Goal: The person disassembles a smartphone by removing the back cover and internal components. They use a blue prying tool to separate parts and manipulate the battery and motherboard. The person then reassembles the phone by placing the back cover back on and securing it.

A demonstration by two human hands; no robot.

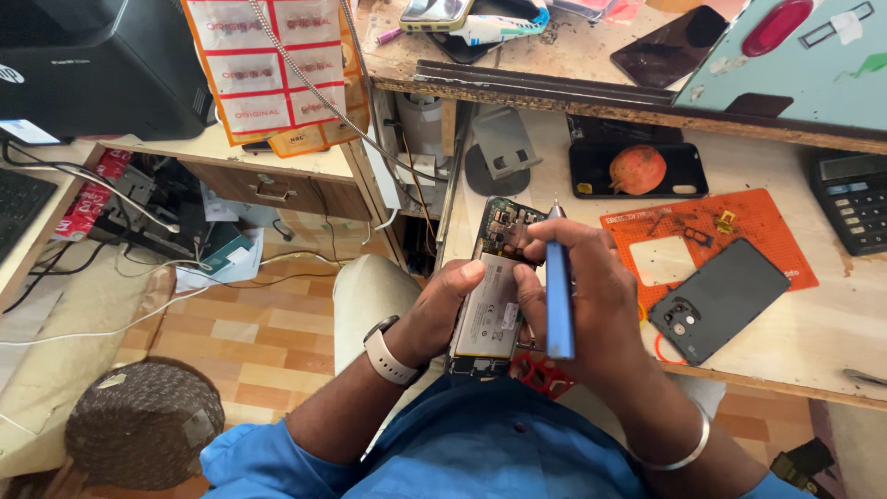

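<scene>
An opened phone point(494, 286) is gripped in the left hand point(443, 310), a blue screwdriver point(558, 296) in the right hand point(577, 296), below an orange packet with white, red-bordered labels point(268, 74).

a phone repair shop: beyond the hands a scuffed wooden workbench point(517, 176), to their right an orange repair mat point(758, 222) with a removed back cover point(719, 298), spare phones point(667, 46) on the shelf above.
</scene>
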